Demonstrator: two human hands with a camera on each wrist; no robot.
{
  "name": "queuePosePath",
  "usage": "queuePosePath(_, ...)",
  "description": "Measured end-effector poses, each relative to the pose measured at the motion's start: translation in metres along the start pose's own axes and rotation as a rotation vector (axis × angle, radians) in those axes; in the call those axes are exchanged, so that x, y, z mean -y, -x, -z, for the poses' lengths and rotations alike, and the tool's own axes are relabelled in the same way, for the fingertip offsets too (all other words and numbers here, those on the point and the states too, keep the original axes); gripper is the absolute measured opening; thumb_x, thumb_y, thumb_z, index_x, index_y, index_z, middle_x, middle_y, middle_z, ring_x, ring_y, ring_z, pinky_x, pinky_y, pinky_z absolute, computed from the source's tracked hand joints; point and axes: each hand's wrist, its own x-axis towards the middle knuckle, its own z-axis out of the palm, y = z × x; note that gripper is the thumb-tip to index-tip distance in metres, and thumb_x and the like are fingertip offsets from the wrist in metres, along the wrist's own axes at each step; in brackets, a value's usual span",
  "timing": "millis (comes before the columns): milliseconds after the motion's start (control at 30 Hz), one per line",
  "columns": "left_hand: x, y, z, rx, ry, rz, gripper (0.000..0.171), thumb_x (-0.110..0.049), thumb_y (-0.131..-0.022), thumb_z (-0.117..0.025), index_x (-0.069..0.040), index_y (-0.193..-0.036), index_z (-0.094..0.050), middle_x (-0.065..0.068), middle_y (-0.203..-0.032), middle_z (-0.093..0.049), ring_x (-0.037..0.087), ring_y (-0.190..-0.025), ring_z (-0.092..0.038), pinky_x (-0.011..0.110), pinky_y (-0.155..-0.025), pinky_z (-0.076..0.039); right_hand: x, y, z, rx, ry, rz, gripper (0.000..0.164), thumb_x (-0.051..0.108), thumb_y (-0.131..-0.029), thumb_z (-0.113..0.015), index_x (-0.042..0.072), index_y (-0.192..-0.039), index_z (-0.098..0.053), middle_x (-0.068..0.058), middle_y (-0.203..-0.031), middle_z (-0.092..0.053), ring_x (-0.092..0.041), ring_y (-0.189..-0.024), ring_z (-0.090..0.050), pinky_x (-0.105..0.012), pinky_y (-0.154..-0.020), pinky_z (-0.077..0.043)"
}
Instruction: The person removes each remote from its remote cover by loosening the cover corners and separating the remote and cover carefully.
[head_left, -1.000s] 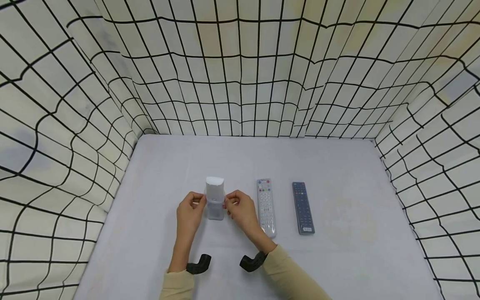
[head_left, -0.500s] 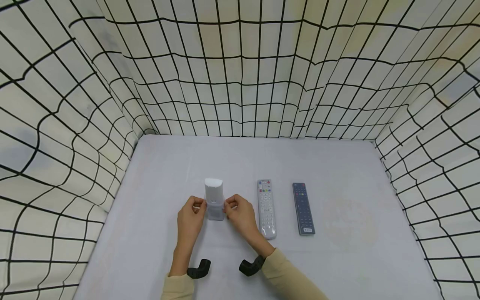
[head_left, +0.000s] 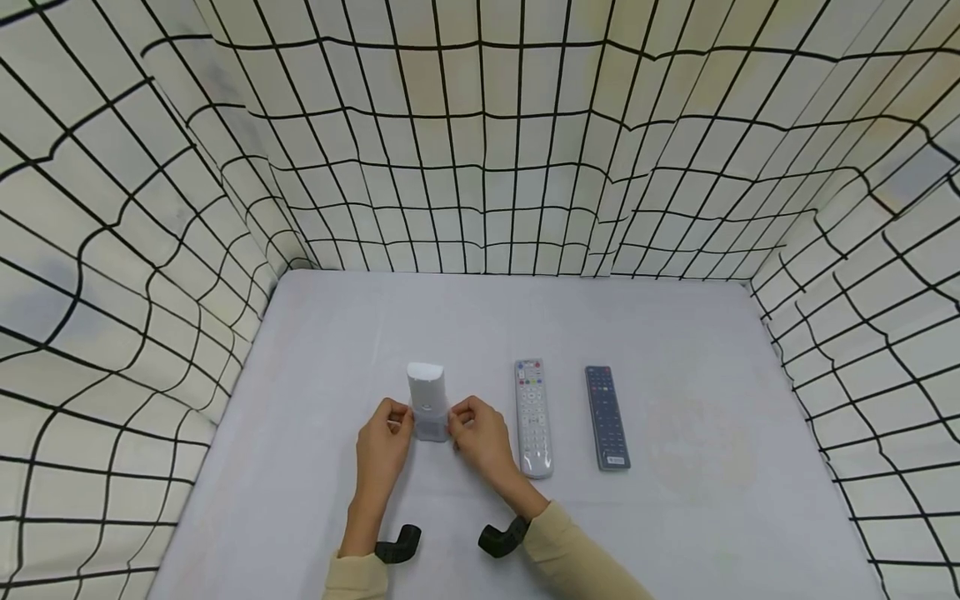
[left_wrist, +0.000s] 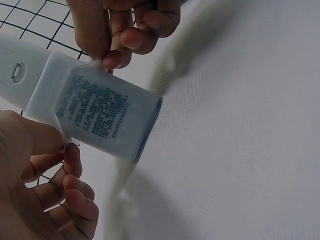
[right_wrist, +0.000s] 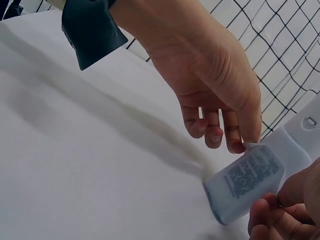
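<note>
A white remote control [head_left: 426, 387] stands on end on the table, its back with the battery-cover latch toward me. Its lower part sits in a translucent plastic sleeve [left_wrist: 132, 120], through which a block of small dark print shows. My left hand [head_left: 381, 450] pinches the sleeve's edge on the left between thumb and fingertips. On the opposite side, my right hand [head_left: 483, 442] pinches the edge in the same way, as the right wrist view also shows. The remote's upper part rises bare above both hands.
To the right lie a light grey remote [head_left: 533, 425] with coloured buttons near its top and a dark remote [head_left: 607, 417], both lengthwise. White cloth covers the table [head_left: 690, 350]. Walls of black netting over pale sheeting [head_left: 480, 167] enclose its back and sides.
Both hands have shifted slightly down and toward me, still pinching the sleeve. The upper end of the white remote has lowered a little in the head view, while its base stays about where it was.
</note>
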Motion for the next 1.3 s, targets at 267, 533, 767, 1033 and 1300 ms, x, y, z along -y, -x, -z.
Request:
queuePosePath(267,0.007,0.005,-0.003,0.011,-0.068,0.005,0.013,-0.015,-0.101,-0.065,-0.003,-0.105,-0.069,0.013,-0.094,-0.076,0.02,-0.075,-0.066,0.026,-0.06,-0.045,-0.008,0.004,-0.005,0.026,-0.002,-0.012,0.007,0.011,-0.099,-0.068,0.004,-0.099,-0.07,-0.003,-0.077,-0.073,-0.006,-0.049,-0.059,-0.02,-0.048,-0.043)
queuePosePath(533,0.011,0.008,-0.007,0.001,-0.132,0.0,0.012,-0.014,-0.1,-0.065,-0.003,-0.103,-0.069,0.012,-0.087,-0.074,0.017,-0.063,-0.057,0.028,-0.053,-0.04,-0.014,0.004,-0.009,0.024,0.1,0.018,0.006,0.014,-0.1,-0.067,0.008,-0.1,-0.069,0.001,-0.073,-0.072,-0.004,-0.043,-0.054,-0.02,-0.045,-0.039)
queuePosePath(767,0.013,0.009,-0.008,-0.013,-0.201,-0.034,0.01,-0.015,-0.099,-0.066,-0.005,-0.1,-0.069,0.01,-0.085,-0.072,0.019,-0.063,-0.058,0.03,-0.053,-0.04,-0.015,0.002,-0.013,-0.002,0.227,0.068,0.006,0.015,-0.099,-0.068,0.009,-0.098,-0.069,0.003,-0.072,-0.072,0.0,-0.045,-0.051,-0.021,-0.047,-0.04)
queuePosePath(1033,0.016,0.007,-0.012,-0.008,-0.261,-0.077,0.007,-0.013,-0.098,-0.068,-0.007,-0.095,-0.068,0.008,-0.081,-0.067,0.02,-0.066,-0.058,0.031,-0.056,-0.042,-0.013,0.005,-0.014,-0.04,0.582,0.203,0.009,0.015,-0.098,-0.068,0.014,-0.091,-0.063,0.002,-0.069,-0.066,-0.006,-0.052,-0.046,-0.022,-0.044,-0.034)
queuePosePath(1300,0.016,0.008,-0.013,-0.02,-0.292,-0.113,0.011,-0.009,-0.095,-0.07,-0.009,-0.086,-0.063,0.005,-0.076,-0.059,0.019,-0.064,-0.053,0.03,-0.054,-0.038,-0.01,0.007,-0.015,-0.121,0.733,0.295,0.014,0.016,-0.094,-0.073,0.017,-0.084,-0.063,0.002,-0.068,-0.065,-0.009,-0.05,-0.045,-0.024,-0.043,-0.029)
